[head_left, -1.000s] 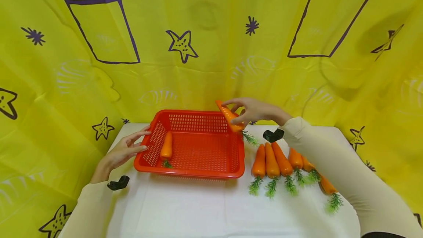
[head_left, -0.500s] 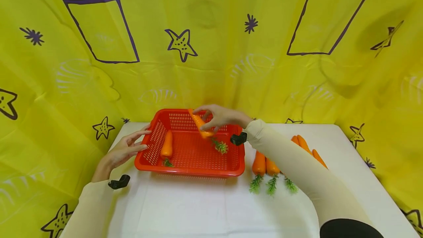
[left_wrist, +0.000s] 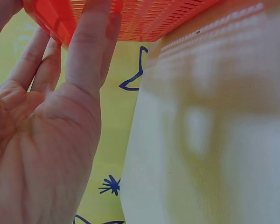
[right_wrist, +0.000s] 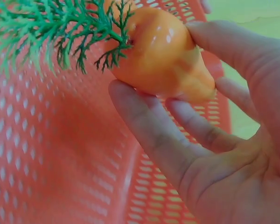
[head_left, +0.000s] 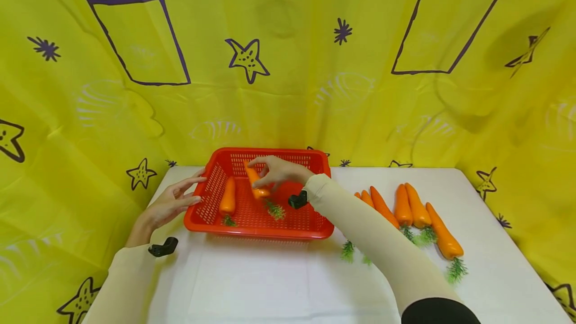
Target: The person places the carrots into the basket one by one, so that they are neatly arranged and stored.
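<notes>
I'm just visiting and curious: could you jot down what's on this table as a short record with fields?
Right hand: holds an orange plastic carrot with green top above the red perforated plastic basket
Left hand: straight fingers touch the basket's left wall
Inside basket: one more orange carrot lying near the left wall
On white table: a row of loose carrots to the right of the basket
Backdrop: yellow patterned cloth

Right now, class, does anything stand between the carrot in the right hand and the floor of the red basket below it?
Nothing visible does. The right hand holds the carrot inside the basket, over bare mesh floor. The other carrot lies off to the left. The left hand rests outside on the basket's left wall.
</notes>
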{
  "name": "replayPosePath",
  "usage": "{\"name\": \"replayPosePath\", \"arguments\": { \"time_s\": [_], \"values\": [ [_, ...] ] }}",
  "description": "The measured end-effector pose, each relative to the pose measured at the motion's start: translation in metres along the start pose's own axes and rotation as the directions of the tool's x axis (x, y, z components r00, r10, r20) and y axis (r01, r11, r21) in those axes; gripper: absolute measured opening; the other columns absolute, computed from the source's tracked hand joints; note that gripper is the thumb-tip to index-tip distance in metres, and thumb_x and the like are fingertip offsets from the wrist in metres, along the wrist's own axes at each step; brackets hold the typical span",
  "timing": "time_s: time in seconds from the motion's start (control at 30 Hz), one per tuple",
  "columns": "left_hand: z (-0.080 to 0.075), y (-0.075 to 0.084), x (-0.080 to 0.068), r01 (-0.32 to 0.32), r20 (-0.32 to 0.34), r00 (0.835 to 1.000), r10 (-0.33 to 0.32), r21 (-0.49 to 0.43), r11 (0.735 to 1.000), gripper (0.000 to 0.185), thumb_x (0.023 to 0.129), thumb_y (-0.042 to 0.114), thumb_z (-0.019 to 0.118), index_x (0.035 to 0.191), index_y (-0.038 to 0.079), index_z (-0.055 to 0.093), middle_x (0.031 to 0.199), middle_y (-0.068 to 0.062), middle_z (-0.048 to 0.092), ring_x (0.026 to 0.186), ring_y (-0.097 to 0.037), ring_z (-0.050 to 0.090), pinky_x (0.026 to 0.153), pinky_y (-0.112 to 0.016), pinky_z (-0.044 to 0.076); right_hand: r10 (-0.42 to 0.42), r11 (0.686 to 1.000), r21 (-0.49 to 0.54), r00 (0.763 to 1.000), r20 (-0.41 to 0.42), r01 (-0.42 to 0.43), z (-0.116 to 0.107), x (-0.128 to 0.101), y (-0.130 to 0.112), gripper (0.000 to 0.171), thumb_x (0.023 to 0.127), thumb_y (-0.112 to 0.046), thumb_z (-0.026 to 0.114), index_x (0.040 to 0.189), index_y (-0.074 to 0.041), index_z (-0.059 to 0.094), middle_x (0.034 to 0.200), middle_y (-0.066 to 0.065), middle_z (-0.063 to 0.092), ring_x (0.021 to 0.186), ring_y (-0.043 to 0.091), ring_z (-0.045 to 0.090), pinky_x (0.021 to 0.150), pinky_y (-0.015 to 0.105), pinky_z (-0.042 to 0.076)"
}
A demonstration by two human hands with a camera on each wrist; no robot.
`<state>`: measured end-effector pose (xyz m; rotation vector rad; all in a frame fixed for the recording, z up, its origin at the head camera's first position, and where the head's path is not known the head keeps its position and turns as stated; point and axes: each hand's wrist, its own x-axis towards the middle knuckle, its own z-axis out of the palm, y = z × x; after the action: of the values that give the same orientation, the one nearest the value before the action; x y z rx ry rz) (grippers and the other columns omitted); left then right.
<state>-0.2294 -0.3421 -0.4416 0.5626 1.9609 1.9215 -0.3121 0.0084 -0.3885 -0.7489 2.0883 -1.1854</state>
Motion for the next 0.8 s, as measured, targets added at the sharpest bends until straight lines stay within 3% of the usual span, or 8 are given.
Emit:
{"name": "replayPosePath", "arguments": {
  "time_s": [0.4,0.8],
  "values": [
    [-0.003,-0.001,0.0,-0.013,0.009,1.0,0.013,0.001,1.0,0.051,0.103,-0.006,0.053,0.152,-0.003,0.041,0.173,-0.007,-0.001,0.132,-0.011,0.054,0.1,-0.032,0.054,0.108,0.988,0.115,0.993,-0.04,-0.103,0.032,0.029,0.013,0.069,0.092,-0.009,0.078,0.153,-0.008,0.046,0.103,0.017,0.066,0.076,0.025,0.067,0.065,0.04,0.063],
    [-0.004,-0.004,0.002,0.004,-0.008,1.0,-0.004,0.002,1.0,0.052,0.102,-0.009,0.052,0.152,-0.004,0.04,0.174,-0.004,0.003,0.133,-0.012,0.055,0.101,-0.033,0.053,0.165,0.977,0.145,0.984,-0.059,-0.155,0.052,0.048,0.014,0.071,0.089,-0.01,0.081,0.152,-0.007,0.048,0.129,0.021,0.055,0.073,0.026,0.067,0.062,0.04,0.063]
  ]
}}
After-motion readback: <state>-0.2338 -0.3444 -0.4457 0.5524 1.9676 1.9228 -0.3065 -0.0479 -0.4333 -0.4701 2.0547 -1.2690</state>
